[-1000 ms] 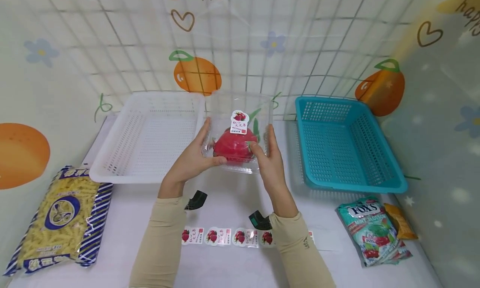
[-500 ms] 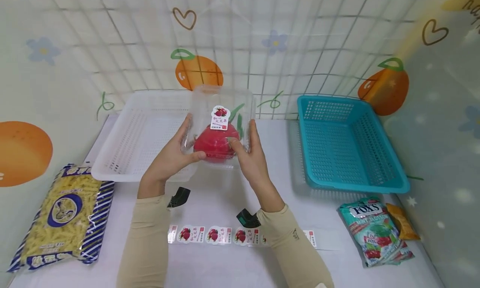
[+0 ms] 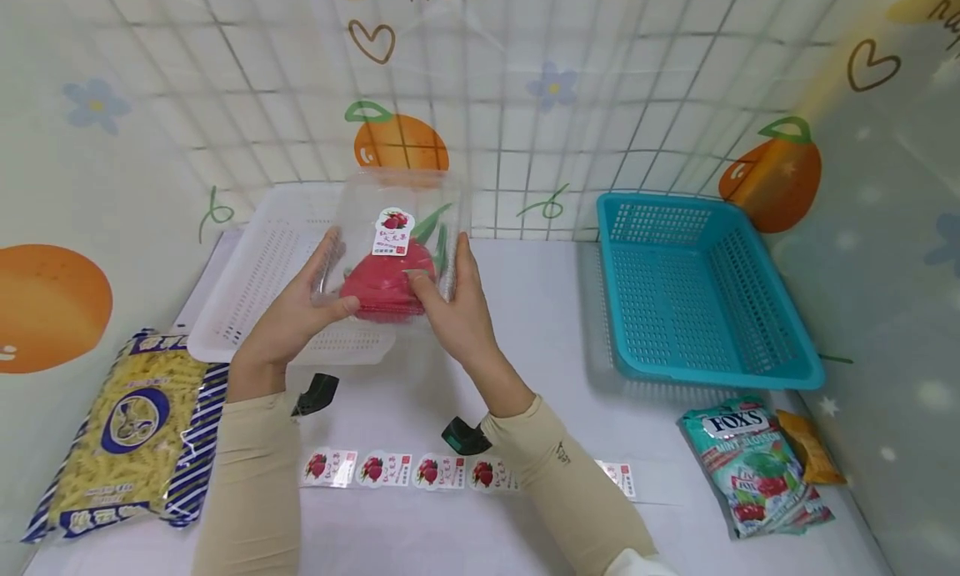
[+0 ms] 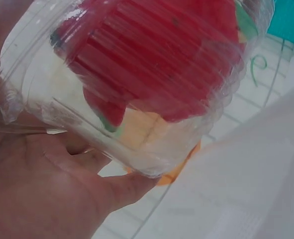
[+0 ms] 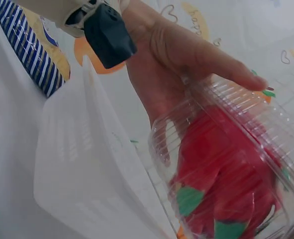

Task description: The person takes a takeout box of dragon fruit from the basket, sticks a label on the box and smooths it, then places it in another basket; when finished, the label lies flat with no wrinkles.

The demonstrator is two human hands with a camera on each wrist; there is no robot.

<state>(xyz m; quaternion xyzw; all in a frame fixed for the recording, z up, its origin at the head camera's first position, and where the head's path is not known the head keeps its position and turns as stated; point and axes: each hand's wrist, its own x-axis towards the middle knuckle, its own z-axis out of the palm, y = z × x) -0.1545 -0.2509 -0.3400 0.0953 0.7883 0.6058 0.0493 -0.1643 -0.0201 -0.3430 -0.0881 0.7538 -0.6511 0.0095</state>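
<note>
A clear plastic clamshell box [image 3: 435,191] holds a red dragon fruit [image 3: 384,286] with green tips. A white label [image 3: 393,232] with a fruit picture sits on its lid. My left hand [image 3: 288,319] grips the box's left side, its thumb at the front edge. On the opposite side my right hand [image 3: 459,313] grips it, thumb over the lid. The box is raised and tilted in front of the white basket [image 3: 225,309], covering part of it. Close up in the left wrist view, my left fingers [image 4: 129,186] lie along the box underside. The right wrist view shows the ribbed box wall [image 5: 226,94].
A bag of pasta [image 3: 131,430] lies at the left. The turquoise basket [image 3: 708,372] stands at the right, with a green candy bag [image 3: 750,468] and an orange packet [image 3: 810,447] before it. Across the front runs a label strip [image 3: 382,469], partly under my right forearm.
Both hands have carried the box leftward, from between the two baskets to in front of the white one. Their grip on it looks the same.
</note>
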